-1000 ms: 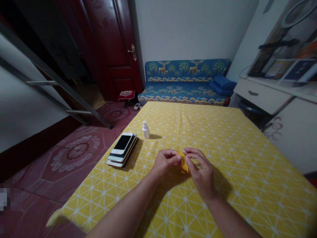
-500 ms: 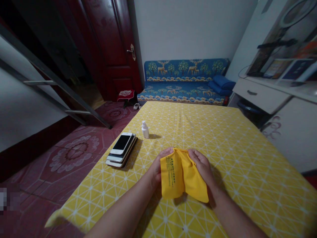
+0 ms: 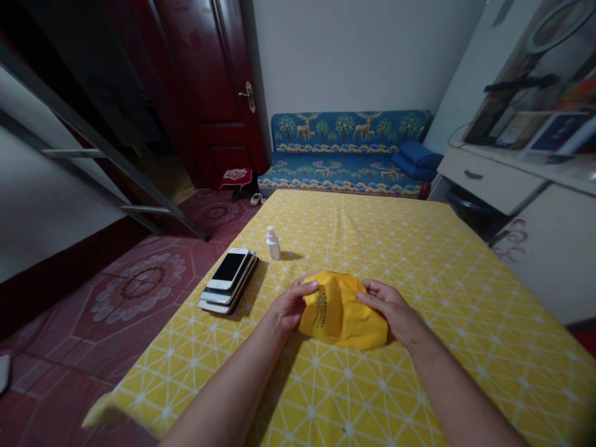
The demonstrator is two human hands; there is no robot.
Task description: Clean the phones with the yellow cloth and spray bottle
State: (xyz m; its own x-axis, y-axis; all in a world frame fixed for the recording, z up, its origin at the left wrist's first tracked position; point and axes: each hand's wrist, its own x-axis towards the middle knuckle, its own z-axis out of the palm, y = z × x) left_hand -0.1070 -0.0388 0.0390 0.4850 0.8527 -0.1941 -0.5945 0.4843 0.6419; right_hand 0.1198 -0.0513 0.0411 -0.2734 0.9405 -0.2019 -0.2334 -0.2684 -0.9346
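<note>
A crumpled yellow fabric pouch (image 3: 342, 310) lies bunched on a yellow tablecloth (image 3: 447, 310) patterned with white lines, directly in front of the person, with dark printed lettering (image 3: 320, 309) showing on its upper left side. It appears to rest on the cloth rather than being lifted, though the hands hide part of its edges.

Both hands are open and neither is clenched. The left hand (image 3: 291, 307) sits against the pouch's left side, its fingers (image 3: 310, 285) reaching across the upper edge. The right hand (image 3: 393, 313) lies against the right side, its fingers (image 3: 372, 288) extended along the fabric. Together they bracket the pouch from either side.

Soft fabric like this handles best with light, even pressure from both hands. Spread fingers along the edges help keep folds from slipping out, while the flat table gives firm support beneath.

To the left of the pouch lie a stack of smartphones (image 3: 228, 282) and, farther off, a small white bottle (image 3: 273, 243). Well beyond the pouch stands a blue sofa (image 3: 344, 155) printed with deer and trees, and a white desk (image 3: 488, 174) stands beyond it to the right.
</note>
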